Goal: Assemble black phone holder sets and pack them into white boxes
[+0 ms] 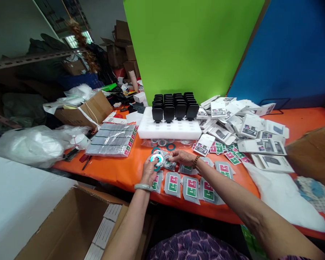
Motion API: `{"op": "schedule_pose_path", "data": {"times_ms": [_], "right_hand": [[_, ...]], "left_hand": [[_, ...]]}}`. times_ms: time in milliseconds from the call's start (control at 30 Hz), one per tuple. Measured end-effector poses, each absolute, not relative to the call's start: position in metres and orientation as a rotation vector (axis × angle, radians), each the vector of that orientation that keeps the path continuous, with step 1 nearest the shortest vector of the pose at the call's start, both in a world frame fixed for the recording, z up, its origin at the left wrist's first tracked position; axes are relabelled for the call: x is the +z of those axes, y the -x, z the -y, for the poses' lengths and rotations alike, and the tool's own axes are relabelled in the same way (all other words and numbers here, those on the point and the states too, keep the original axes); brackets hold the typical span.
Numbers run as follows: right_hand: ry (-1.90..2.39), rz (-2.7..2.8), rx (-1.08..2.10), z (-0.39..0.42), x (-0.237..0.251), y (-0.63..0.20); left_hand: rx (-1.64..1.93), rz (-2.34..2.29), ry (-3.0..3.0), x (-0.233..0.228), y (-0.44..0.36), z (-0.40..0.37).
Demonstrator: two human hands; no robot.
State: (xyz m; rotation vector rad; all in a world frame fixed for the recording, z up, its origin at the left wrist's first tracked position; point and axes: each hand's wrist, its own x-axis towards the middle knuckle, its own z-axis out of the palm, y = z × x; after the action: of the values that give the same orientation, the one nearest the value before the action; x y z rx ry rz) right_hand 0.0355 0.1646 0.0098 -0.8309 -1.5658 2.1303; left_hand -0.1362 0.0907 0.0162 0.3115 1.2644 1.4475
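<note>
Several flat white and teal rings [157, 160] are fanned out in my left hand [149, 174], whose fingers are closed on them. Beside it, my right hand [182, 158] pinches the edge of another thin ring at its fingertips. Below the hands lie grey pouches in clear wrap, each with a red and green packet [172, 183] on top; one pouch [170, 165] sits right under the fingertips. A loose teal ring [170, 146] lies just behind, by a clear bag of more rings [162, 142].
A white foam block [169, 131] holds rows of black stands [169, 112]. White printed boxes [219, 133] are heaped at the right. A stack of grey pouches [112, 139] lies left, and an open carton [67, 220] stands front left. White foam sheeting [281, 198] covers the right front.
</note>
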Motion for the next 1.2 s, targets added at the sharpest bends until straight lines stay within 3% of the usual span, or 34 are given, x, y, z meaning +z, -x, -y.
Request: {"op": "schedule_pose_path", "data": {"times_ms": [400,833,1067,1200], "right_hand": [[0.873,1.613,2.079,-0.157,0.013,-0.015],[0.846,1.518,1.985,-0.155,0.025,-0.017],[0.86,1.695,1.924,-0.123,0.056,-0.033],[1.041,1.52,1.903,-0.086,0.061,-0.065]], "left_hand": [[1.24,-1.177,-0.176,0.031,0.108,-0.069],[1.379,-1.133,-0.244,0.035,0.123,-0.046],[1.128,-0.968,-0.329,0.056,0.102,-0.016],[0.945,-0.887,-0.229,0.058,0.079,0.0]]}}
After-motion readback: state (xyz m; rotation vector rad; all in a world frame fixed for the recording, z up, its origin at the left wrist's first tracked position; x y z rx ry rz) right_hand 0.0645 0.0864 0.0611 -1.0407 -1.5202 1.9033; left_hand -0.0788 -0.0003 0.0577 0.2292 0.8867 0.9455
